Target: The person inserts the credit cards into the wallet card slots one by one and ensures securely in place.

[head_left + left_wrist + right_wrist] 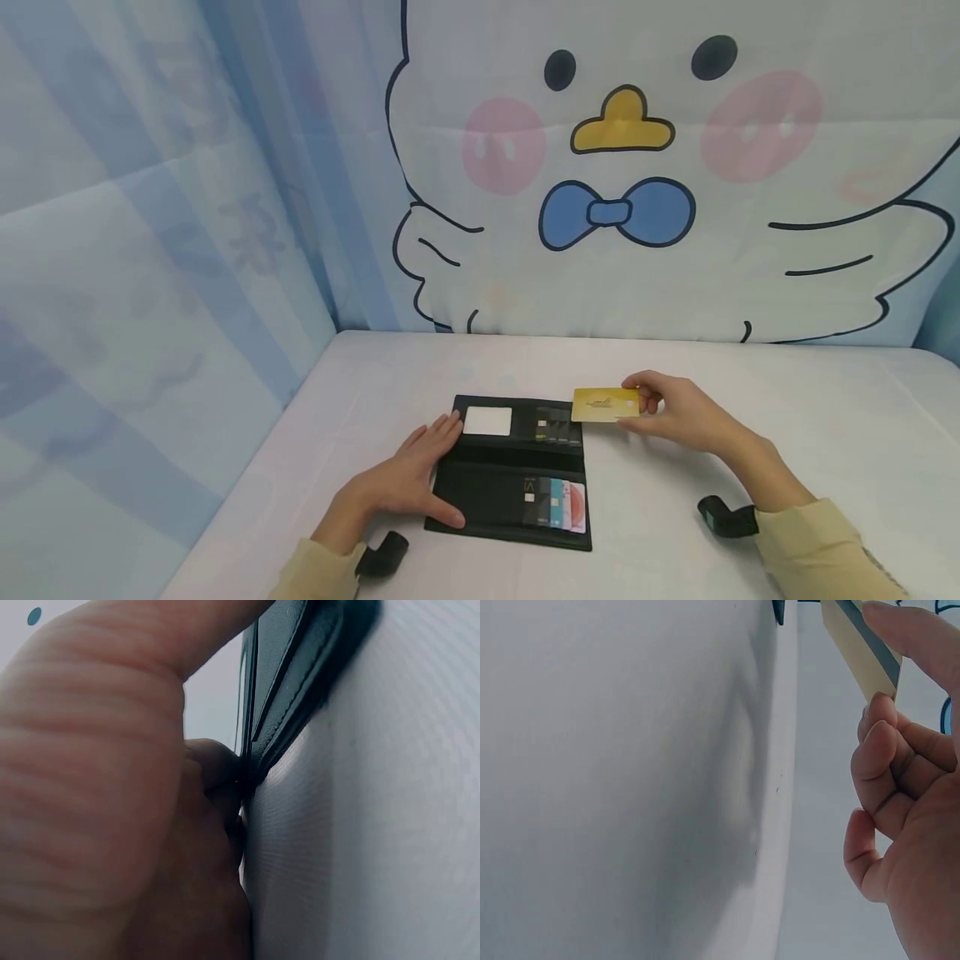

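A black card wallet [480,492] lies unfolded on the white table, with cards in both panels. In its upper panel sit a white card [487,421] and dark cards [552,425]; dark, blue and pink cards [557,503] overlap in the lower one. My left hand [401,475] rests on the wallet's left side, fingers spread and thumb near the lower edge. Between thumb and fingers my right hand [675,410] pinches a yellow bank card [600,404] by its right end. The card's left edge overlaps the wallet's upper right corner in the head view. A dark stripe shows on its back [862,645].
The white-covered table [660,533] stretches around the wallet. Behind it hangs a curtain [510,275] with a cartoon bird, and a blue-and-white curtain [150,292] hangs on the left. Black wrist devices [727,517] sit at both sleeves.
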A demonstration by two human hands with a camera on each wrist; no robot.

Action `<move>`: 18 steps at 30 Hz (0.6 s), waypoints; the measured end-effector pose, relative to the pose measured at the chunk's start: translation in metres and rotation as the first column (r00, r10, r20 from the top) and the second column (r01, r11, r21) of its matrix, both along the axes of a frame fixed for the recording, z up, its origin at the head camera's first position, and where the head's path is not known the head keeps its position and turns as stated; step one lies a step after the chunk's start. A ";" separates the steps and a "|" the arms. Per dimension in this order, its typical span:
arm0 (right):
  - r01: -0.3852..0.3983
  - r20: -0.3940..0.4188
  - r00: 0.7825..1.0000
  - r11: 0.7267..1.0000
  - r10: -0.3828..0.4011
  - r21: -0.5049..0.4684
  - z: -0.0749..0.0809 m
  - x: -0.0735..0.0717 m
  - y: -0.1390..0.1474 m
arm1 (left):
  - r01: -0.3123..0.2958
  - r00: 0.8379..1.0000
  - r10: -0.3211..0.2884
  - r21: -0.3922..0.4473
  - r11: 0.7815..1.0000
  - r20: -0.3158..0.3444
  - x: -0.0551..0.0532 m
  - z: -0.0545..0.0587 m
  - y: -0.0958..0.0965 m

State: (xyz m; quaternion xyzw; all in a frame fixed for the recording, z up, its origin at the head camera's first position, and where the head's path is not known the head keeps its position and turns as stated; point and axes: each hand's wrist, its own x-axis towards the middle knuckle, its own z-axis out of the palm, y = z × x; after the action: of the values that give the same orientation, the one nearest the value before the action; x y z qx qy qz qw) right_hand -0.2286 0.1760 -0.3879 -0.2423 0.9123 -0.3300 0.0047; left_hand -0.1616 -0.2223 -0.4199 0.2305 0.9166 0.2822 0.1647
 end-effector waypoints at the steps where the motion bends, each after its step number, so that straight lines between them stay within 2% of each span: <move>1: -0.006 0.000 1.000 1.000 0.006 -0.003 0.000 0.000 -0.003 | 0.002 1.000 -0.002 -0.001 1.000 -0.001 0.000 0.000 0.000; 18: -0.103 0.031 0.994 0.994 0.102 0.034 0.003 0.000 -0.052 | 0.002 1.000 -0.002 -0.012 1.000 -0.009 0.000 0.000 0.000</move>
State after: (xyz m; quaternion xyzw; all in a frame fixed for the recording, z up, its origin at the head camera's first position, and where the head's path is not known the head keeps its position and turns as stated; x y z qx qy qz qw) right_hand -0.2289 0.1241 -0.3845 -0.2837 0.9043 -0.3164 0.0395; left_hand -0.1618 -0.2226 -0.4196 0.2316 0.9188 0.2754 0.1625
